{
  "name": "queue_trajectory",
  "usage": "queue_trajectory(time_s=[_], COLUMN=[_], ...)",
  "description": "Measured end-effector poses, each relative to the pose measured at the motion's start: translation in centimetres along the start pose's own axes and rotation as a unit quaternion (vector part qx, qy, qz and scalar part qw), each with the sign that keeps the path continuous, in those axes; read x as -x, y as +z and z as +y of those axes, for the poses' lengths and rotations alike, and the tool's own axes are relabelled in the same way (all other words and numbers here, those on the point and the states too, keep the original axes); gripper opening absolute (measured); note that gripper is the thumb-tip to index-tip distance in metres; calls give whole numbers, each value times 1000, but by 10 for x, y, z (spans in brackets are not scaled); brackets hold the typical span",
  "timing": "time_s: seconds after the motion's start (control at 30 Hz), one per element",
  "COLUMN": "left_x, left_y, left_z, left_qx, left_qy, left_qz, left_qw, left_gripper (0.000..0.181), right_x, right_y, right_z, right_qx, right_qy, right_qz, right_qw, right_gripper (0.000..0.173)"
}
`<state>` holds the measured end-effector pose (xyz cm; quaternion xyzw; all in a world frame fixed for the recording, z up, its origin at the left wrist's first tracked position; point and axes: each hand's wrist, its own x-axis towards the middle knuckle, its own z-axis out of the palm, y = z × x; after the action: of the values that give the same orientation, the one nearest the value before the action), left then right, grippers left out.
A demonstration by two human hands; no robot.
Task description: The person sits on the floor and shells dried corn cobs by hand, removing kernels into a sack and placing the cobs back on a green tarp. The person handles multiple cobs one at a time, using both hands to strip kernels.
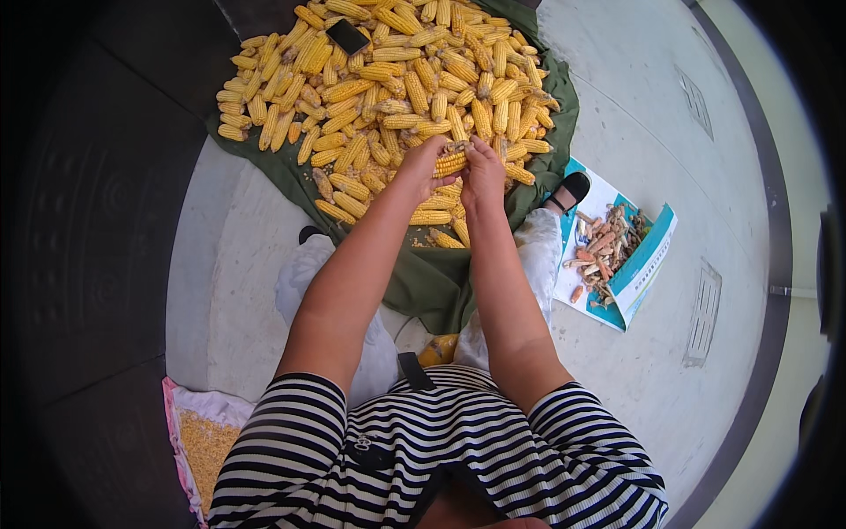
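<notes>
An ear of dried yellow corn (449, 163) lies crosswise between my two hands, above the near part of a corn pile. My left hand (421, 165) grips its left end, and my right hand (484, 168) has hold of the right end. Some kernels seem to be gone along its upper side, where a rough strip shows. Beneath and beyond the hands spreads the heap of husked corn ears (396, 79) on a dark green cloth (429, 284). Loose kernels are scattered among the nearer ears.
A dark phone (347, 37) rests on top of the heap. By my right foot (575, 188), a printed sheet (644, 274) holds bare cobs and scraps (605, 244). Shelled kernels (205, 449) lie on a pink-edged cloth at lower left. Floor grates (703, 317) are at right.
</notes>
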<state>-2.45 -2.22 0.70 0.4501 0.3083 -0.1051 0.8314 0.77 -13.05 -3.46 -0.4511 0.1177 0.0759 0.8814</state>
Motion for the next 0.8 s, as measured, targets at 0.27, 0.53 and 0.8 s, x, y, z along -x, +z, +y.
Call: queue_trajectory(time_s=[0.27,0.53,0.8], left_x=[-4,-7,-19], left_y=[-3,0,-7], left_z=[-7,-6,-11], left_qx=[-55,33,0], left_qy=[53,63,108], left_qz=[-28,27,13], left_qw=[997,997,994], left_gripper=[24,27,21], right_x=[-2,0,5], right_y=[-4,-6,0], right_z=[-3,-14,-21], right_qx=[-6,-17,62], right_qy=[1,-5,-57], right_qz=[-21,-57,-100], right_qw=[1000,998,991], right_gripper=[37,37,45])
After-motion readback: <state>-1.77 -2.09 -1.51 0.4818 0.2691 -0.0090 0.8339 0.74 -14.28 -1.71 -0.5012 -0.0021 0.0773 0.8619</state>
